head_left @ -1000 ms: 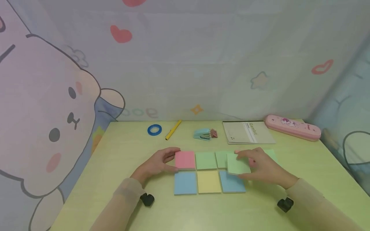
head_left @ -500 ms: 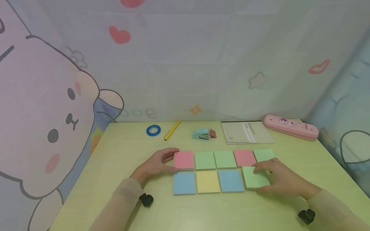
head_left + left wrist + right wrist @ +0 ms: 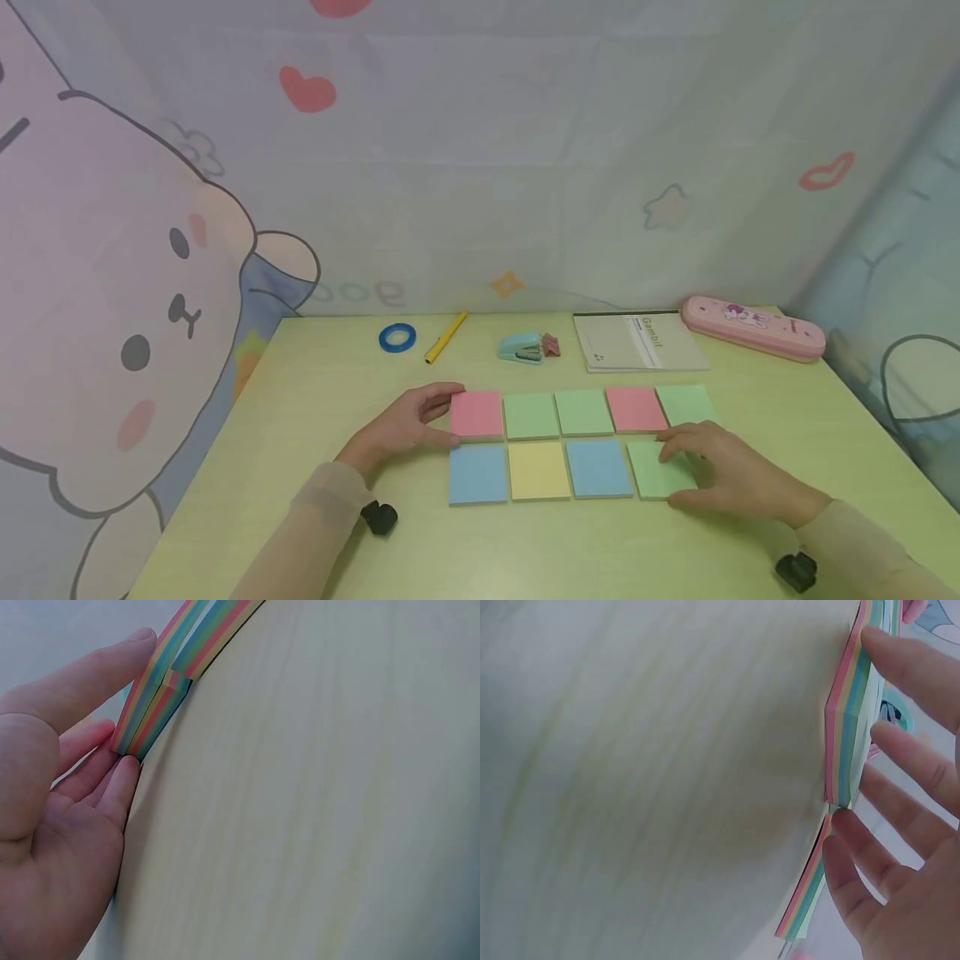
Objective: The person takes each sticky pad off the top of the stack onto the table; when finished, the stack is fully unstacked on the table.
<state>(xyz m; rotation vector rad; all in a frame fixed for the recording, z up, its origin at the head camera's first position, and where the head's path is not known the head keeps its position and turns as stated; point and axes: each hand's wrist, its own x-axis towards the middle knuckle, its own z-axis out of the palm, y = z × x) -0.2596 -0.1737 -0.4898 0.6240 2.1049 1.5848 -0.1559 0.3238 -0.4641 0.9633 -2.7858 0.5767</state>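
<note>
Two rows of sticky-note pads lie mid-table, edges nearly butted. Back row, L to R: pink pad (image 3: 477, 413), green, green, pink, green. Front row: blue, yellow, blue, then green pad (image 3: 662, 469) at the R end.

Left hand (image 3: 405, 427) rests at the pink pad's outer (L) edge; fingers lightly curled, tips against the pad's side, thumb at its far corner. Left wrist view shows the fingertips (image 3: 124, 776) touching the pad's striped edge, not wrapped round it.

Right hand (image 3: 723, 471) lies on the green pad's R part, fingers fairly straight and spread, pressing flat. Right wrist view: fingers (image 3: 900, 750) over the top face, one tip at the pad's corner; no pinch visible.

Open room: bare table (image 3: 315, 433) L of the left hand, wide strip near the front edge, some space R of the right hand before the table edge. Between rows only a thin gap.

Hidden/unclear: the hand covers approx. the R third of the green pad. Wrist views very close, mostly blurred tabletop; pad stacks seen edge-on only. Small black item at each wrist, cut off, can't ID.

Surface: pale yellow-green wood-grain table. Along the back: blue tape roll (image 3: 397, 337), yellow pen (image 3: 446, 337), mint stapler (image 3: 521, 349) w/ pink clip beside it, notebook (image 3: 637, 342), pink pencil case (image 3: 753, 328). Behind and at the sides: cartoon-print cloth backdrop, bear figure at L.
</note>
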